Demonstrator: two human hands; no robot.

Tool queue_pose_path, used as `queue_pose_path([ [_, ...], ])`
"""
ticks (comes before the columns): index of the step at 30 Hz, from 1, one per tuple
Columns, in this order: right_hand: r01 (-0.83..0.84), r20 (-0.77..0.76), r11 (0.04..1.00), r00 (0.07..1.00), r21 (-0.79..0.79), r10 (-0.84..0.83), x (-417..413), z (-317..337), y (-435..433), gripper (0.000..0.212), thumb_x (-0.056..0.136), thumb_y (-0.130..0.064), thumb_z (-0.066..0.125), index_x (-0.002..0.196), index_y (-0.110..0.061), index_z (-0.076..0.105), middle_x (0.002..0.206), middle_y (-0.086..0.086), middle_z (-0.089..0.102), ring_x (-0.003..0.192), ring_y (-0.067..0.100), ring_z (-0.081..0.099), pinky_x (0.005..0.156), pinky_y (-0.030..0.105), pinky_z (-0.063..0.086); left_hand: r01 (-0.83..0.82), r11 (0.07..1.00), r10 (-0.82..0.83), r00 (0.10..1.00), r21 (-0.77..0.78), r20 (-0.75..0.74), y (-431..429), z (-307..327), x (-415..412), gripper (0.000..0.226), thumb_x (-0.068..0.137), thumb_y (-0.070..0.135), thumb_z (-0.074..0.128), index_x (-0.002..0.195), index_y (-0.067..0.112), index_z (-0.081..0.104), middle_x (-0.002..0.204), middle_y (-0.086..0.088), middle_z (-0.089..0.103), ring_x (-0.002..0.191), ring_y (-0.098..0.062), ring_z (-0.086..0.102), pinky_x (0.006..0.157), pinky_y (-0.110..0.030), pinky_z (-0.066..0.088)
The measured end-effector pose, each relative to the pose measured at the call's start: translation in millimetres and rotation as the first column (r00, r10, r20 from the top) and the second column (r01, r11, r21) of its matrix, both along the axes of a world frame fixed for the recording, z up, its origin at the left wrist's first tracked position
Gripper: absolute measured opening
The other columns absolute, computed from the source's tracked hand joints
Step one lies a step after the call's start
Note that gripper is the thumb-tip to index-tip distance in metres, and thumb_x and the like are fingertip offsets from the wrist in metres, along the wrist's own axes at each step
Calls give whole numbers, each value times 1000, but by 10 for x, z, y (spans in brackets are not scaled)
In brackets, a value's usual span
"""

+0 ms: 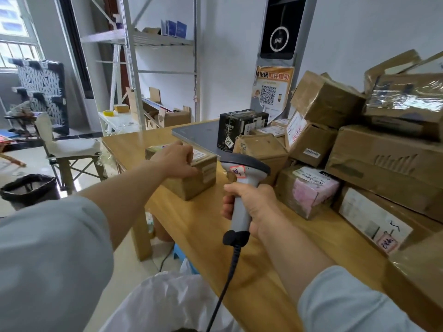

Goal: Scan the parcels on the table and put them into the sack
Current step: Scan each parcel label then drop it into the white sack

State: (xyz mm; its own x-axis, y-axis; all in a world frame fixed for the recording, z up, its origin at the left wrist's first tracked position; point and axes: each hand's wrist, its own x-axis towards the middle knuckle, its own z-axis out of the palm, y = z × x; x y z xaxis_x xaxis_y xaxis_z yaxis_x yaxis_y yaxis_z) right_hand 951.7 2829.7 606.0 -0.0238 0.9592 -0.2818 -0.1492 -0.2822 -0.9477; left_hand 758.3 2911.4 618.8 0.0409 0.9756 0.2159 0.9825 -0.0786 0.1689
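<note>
I count two bare hands over one wooden table (191,226). The left hand (176,159) lies on top of one brown parcel (203,178), fingers curled over its upper edge and holding it. That parcel stands on the table near the left edge, one white label on its top. The right hand (249,204) is wrapped round the handle of one grey scanner (243,167), whose head is just beside the parcel; one black cable (225,283) hangs from it. To the right stand one black box (236,130) and a pile (383,164) of at least nine brown cartons; those behind overlap, so I cannot count exactly. One white sack (167,305) sits below the table's near edge.
</note>
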Motion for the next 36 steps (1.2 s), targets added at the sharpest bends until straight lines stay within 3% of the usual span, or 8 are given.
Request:
queue_pose_path([
  [5, -12, 30, 1000, 999, 1, 12, -1, 0, -10, 16, 82, -5, 71, 71, -2, 59, 45, 5, 60, 43, 19, 57, 56, 35, 56, 81, 997, -76, 976, -17, 205, -276, 36, -220, 16, 86, 19, 63, 100, 17, 57, 109, -6, 55, 102, -23, 53, 79, -30, 42],
  [9, -32, 14, 999, 999, 10, 31, -68, 11, -20, 15, 80, -11, 75, 79, -4, 62, 59, 8, 63, 56, 21, 62, 65, 40, 60, -216, 976, 154, 771, 27, 618, -400, 17, -277, 26, 90, 18, 61, 113, 9, 63, 121, -11, 58, 109, -26, 54, 95, -41, 48],
  [12, -29, -22, 1000, 999, 11, 30, -149, 37, -21, 20, 78, -14, 78, 86, -4, 63, 69, 10, 62, 59, 20, 62, 64, 38, 61, -428, 860, 457, 405, -277, 792, -514, 33, -241, 57, 86, 20, 68, 136, 6, 43, 142, -19, 41, 127, -36, 42, 102, -47, 40],
  [15, -27, -34, 1000, 999, -12, 27, -192, 29, -41, 30, 76, -18, 80, 96, -4, 64, 78, 11, 66, 58, 20, 65, 69, 40, 61, -198, 785, 599, 2, -587, 800, -600, -41, -271, 80, 82, 33, 70, 146, 9, 27, 146, -24, 34, 129, -50, 37, 98, -64, 38],
  [18, -51, -35, 998, 998, -35, 49, -198, 20, -123, 35, 75, -23, 81, 97, -1, 66, 80, 14, 71, 64, 23, 69, 64, 36, 61, 5, 764, 639, -142, -645, 756, -677, -188, -360, 82, 77, 41, 69, 140, 6, 31, 129, -28, 47, 107, -50, 52, 87, -67, 45],
  [26, -189, 77, 982, 979, 27, 187, -195, 126, -599, 34, 82, -39, 73, 89, -7, 64, 65, 11, 70, 57, 23, 66, 72, 40, 59, -52, 807, 590, 25, -588, 807, -1179, -41, -548, 62, 83, 32, 65, 125, -3, 37, 115, -24, 52, 91, -39, 58, 69, -54, 51],
  [30, -240, 19, 971, 971, 12, 239, -278, 184, -1018, 28, 82, -31, 74, 84, -7, 62, 53, 6, 58, 43, 17, 51, 53, 31, 51, -125, 865, 502, 210, -487, 839, -1542, 191, -718, 40, 82, 24, 65, 112, 3, 49, 97, -15, 59, 83, -28, 59, 72, -41, 49],
  [36, -322, 41, 947, 946, 24, 320, -408, 221, -1597, 17, 83, -15, 72, 73, -4, 62, 53, 7, 54, 42, 16, 45, 45, 26, 45, -272, 874, 481, 382, -402, 789, -2070, 328, -963, 54, 68, 28, 81, 111, 4, 58, 97, -16, 68, 81, -27, 60, 64, -33, 49],
])
